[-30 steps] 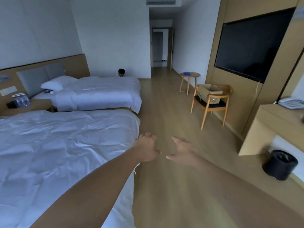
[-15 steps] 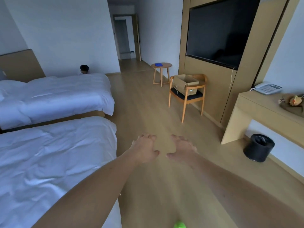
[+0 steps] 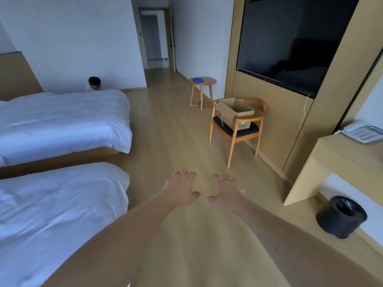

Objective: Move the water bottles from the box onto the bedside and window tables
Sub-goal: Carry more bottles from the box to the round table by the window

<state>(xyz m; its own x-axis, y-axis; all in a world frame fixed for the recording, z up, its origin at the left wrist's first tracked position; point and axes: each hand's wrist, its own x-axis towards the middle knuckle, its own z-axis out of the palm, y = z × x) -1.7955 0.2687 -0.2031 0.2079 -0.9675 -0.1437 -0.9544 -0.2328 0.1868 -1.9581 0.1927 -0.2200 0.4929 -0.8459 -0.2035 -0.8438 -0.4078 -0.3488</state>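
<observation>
An open cardboard box (image 3: 235,109) sits on the seat of a wooden chair (image 3: 238,129) by the TV wall, right of centre. Its inside is not visible from here, and no water bottles show. My left hand (image 3: 182,190) and my right hand (image 3: 227,191) reach out side by side over the wooden floor, well short of the chair. Both hold nothing, with fingers loosely spread and slightly curled.
Two beds with white covers (image 3: 62,121) fill the left side. A small round table (image 3: 202,81) with a blue item stands beyond the chair. On the right are a desk (image 3: 342,156) with a phone (image 3: 364,133) and a black bin (image 3: 341,216). A person's head (image 3: 94,82) shows behind the far bed.
The view has swung right and moved forward: the bedside table with bottles left the view, and the chair with the box now looks nearer. Both hands stay empty in front.
</observation>
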